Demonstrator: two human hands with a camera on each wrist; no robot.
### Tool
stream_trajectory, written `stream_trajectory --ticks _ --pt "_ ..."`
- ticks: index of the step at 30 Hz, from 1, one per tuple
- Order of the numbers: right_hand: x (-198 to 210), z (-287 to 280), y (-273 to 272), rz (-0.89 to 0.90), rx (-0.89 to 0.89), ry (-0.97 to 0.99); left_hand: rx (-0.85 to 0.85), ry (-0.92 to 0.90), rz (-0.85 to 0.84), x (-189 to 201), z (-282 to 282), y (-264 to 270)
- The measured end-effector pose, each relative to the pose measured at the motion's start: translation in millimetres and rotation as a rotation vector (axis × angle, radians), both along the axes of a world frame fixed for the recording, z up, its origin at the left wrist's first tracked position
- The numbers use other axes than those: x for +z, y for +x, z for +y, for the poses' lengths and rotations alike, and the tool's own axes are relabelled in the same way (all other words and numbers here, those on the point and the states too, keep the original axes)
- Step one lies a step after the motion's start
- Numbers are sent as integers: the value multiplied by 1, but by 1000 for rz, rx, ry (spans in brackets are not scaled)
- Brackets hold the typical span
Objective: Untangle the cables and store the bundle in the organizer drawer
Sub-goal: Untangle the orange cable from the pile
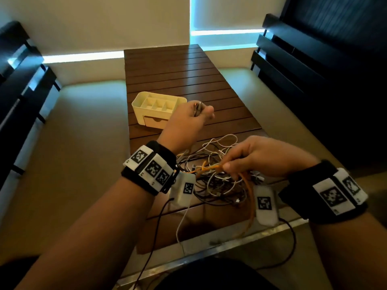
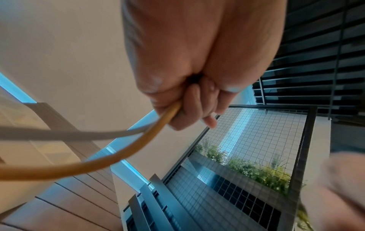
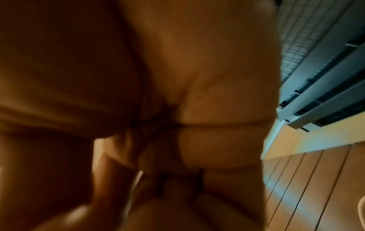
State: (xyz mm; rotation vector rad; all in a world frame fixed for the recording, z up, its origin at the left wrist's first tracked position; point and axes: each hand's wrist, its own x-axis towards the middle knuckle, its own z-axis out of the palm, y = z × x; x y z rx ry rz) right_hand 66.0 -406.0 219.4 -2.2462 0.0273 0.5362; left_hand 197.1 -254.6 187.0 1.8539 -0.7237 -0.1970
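A tangle of white, black and grey cables (image 1: 219, 183) lies on the near end of the slatted wooden table (image 1: 188, 76). My left hand (image 1: 199, 111) is raised above the table and grips an orange cable (image 2: 98, 161) and a grey cable (image 2: 79, 133) in its fist. Plug ends stick up out of that fist. My right hand (image 1: 228, 164) hovers over the tangle and pinches the orange cable (image 1: 211, 167), which trails down over the table's front edge. The cream organizer (image 1: 159, 105) stands behind my left hand, its drawer (image 1: 155, 121) closed. The right wrist view shows only my curled, blurred right hand (image 3: 177, 171).
Dark slatted benches stand at the left (image 1: 21, 91) and the right (image 1: 314, 70) of the table. Thin black wires (image 1: 157, 227) from the wrist cameras hang in front of the metal front rim (image 1: 230, 245). Bare tabletop lies beyond the organizer.
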Motion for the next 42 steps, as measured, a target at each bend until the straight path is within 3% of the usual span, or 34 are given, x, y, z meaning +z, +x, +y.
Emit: stream_trajectory --ticks 3,6,9,11,18,22,24,27,29,32,35,39,42 --pt "-7 4 -3 141 33 -234 -28 -54 39 8 3 -5" --pt "-13 4 -3 46 -66 -399 -79 -105 59 17 6 -13" --pt "-18 8 1 -77 -163 -146 -143 -180 129 23 10 -22" --pt "-25 17 4 -68 -127 13 -182 -238 203 28 12 -26" --pt "-44 48 20 -81 -38 187 -144 -305 340 38 21 -27" --pt "-42 47 18 115 -56 417 -94 -375 516 35 27 -23" --pt "-43 44 19 118 -40 394 -103 -376 537 33 29 -21" --pt "-47 38 27 -73 -96 256 -103 -380 553 30 28 -20" --pt "-50 35 33 -137 -154 320 -99 -403 578 28 26 -21" --pt "-55 38 34 -100 -133 533 -99 -437 606 26 21 -20" --pt "-56 40 31 -62 -151 703 -142 -358 560 25 17 -18" --pt "-45 38 29 -9 -189 640 -197 -264 471 19 12 -17" --pt "-44 35 30 -58 -213 555 -206 -302 489 17 11 -14"
